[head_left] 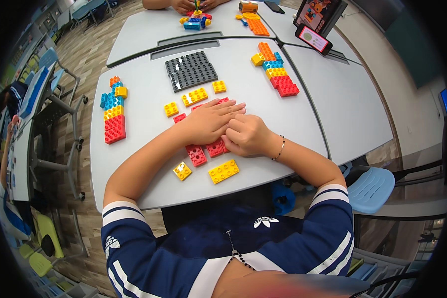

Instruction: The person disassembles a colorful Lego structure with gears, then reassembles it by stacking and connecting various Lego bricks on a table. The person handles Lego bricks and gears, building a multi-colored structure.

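Yellow bricks lie nearest the person on the grey table (149, 169): a long yellow brick (223, 171) and a small yellow square brick (182, 171), both just nearer than the hands. Red bricks (206, 149), at least three, lie under and beside the hands. The left hand (208, 120) lies flat, fingers stretched out, pressing on the red bricks. The right hand (246, 134) is curled, its fingertips against the left hand and the red bricks; what it grips, if anything, is hidden.

Just beyond the hands sit three more yellow pieces: a small one (171, 109), a longer yellow plate (194, 96) and another small one (219, 86). Beyond those lies one dark grey studded baseplate (190, 70).

Left of the hands, well apart, stands a row of stacked bricks (113, 109), orange, blue, yellow and red. Right of the baseplate lies a second row (275, 69) in the same colours.

Farthest, on the adjoining table, another person's hands (193, 5) touch a small brick model (195, 21). Right of it lie orange pieces (256, 24), a phone with a red edge (313, 38) and an upright tablet (319, 14) with a bright screen.
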Demonstrator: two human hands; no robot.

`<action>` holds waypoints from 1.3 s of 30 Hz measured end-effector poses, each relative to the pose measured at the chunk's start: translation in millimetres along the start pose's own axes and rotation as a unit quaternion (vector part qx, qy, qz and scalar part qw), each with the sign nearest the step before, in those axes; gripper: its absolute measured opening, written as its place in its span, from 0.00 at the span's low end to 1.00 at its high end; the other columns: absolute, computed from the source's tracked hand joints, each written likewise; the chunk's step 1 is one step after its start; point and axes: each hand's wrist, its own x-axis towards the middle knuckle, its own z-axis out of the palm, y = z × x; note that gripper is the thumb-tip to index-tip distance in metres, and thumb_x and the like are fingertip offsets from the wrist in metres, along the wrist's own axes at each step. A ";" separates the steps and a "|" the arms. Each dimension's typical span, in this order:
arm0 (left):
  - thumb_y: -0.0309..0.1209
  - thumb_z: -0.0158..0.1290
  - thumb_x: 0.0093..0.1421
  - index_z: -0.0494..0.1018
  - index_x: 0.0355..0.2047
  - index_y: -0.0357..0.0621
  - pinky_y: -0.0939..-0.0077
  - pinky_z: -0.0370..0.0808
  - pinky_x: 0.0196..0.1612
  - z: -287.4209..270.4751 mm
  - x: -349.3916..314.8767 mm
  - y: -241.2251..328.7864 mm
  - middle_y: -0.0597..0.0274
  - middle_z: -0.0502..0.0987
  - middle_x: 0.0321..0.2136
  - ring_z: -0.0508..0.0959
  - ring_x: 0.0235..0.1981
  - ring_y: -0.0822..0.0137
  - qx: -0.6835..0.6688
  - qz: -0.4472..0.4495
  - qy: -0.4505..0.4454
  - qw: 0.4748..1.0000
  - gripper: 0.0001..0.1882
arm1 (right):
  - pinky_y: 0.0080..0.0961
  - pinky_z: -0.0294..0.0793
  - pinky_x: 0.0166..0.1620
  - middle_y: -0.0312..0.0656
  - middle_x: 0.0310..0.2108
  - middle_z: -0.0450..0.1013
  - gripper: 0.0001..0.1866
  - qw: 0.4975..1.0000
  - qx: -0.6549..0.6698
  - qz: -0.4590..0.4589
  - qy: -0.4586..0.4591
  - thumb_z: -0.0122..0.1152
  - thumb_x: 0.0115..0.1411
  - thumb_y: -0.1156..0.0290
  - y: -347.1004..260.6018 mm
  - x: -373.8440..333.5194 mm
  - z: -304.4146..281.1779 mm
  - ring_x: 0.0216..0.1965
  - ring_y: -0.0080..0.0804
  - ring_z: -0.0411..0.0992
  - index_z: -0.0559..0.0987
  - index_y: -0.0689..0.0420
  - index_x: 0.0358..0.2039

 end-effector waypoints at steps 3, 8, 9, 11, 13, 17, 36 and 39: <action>0.33 0.36 0.65 0.57 0.66 0.50 0.58 0.45 0.70 -0.8 0.0 0.9 0.62 0.56 0.67 0.53 0.69 0.59 -0.001 -0.002 0.011 1.000 0.28 | 0.27 0.69 0.22 0.38 0.19 0.66 0.10 1.000 -0.013 -0.016 0.002 0.64 0.44 0.76 0.8 0.2 0.8 0.21 0.32 0.67 0.70 0.55 0.15; 0.33 0.35 0.66 0.57 0.66 0.50 0.58 0.45 0.70 -0.2 -0.6 2.1 0.62 0.55 0.67 0.53 0.69 0.60 0.012 -0.009 0.007 1.000 0.27 | 0.25 0.67 0.22 0.36 0.19 0.65 0.10 0.999 -0.036 -0.012 0.027 0.63 0.43 0.74 -2.4 -0.9 2.3 0.21 0.30 0.66 0.69 0.54 0.15; 0.34 0.35 0.66 0.57 0.66 0.50 0.58 0.45 0.70 0.3 -0.6 2.6 0.61 0.55 0.67 0.53 0.69 0.60 0.018 -0.013 0.006 1.000 0.27 | 0.25 0.67 0.22 0.36 0.19 0.64 0.10 0.999 -0.045 -0.013 0.024 0.63 0.42 0.73 -3.2 -1.4 1.7 0.22 0.30 0.66 0.69 0.54 0.15; 0.34 0.35 0.67 0.57 0.66 0.50 0.58 0.45 0.70 0.4 0.0 2.3 0.61 0.55 0.67 0.53 0.69 0.60 0.025 -0.011 0.007 1.000 0.26 | 0.26 0.66 0.22 0.36 0.20 0.63 0.10 0.997 -0.071 -0.017 0.020 0.63 0.41 0.72 -6.1 -3.0 -0.4 0.23 0.30 0.66 0.69 0.53 0.16; 0.34 0.34 0.68 0.57 0.66 0.49 0.58 0.45 0.70 0.1 0.2 1.6 0.61 0.55 0.68 0.53 0.69 0.60 0.029 -0.007 0.007 1.000 0.26 | 0.26 0.66 0.22 0.36 0.19 0.63 0.10 0.994 -0.103 -0.027 0.016 0.63 0.41 0.72 -10.2 -4.6 -3.4 0.22 0.30 0.65 0.68 0.53 0.15; 0.34 0.35 0.68 0.56 0.66 0.49 0.58 0.46 0.69 -0.6 -1.5 0.5 0.61 0.54 0.68 0.52 0.69 0.59 0.003 0.010 0.017 1.000 0.26 | 0.27 0.65 0.20 0.36 0.18 0.62 0.11 0.997 -0.061 0.032 0.023 0.64 0.42 0.73 -11.0 -14.0 -24.8 0.20 0.32 0.64 0.68 0.53 0.15; 0.32 0.41 0.65 0.67 0.60 0.54 0.48 0.43 0.68 -22.1 -15.0 14.5 0.65 0.66 0.61 0.57 0.68 0.58 0.088 -0.036 0.138 0.986 0.22 | 0.29 0.70 0.28 0.39 0.23 0.68 0.10 0.987 -0.004 0.152 -0.058 0.66 0.50 0.66 -39.3 -50.6 -42.3 0.27 0.35 0.70 0.73 0.55 0.24; 0.29 0.45 0.64 0.73 0.54 0.49 0.49 0.50 0.66 -39.5 -38.4 1.1 0.61 0.75 0.53 0.67 0.62 0.56 0.035 -0.059 0.273 0.960 0.18 | 0.28 0.72 0.30 0.40 0.26 0.72 0.09 0.980 0.016 0.196 -0.027 0.65 0.52 0.66 -32.2 -55.5 -53.7 0.29 0.38 0.72 0.75 0.55 0.27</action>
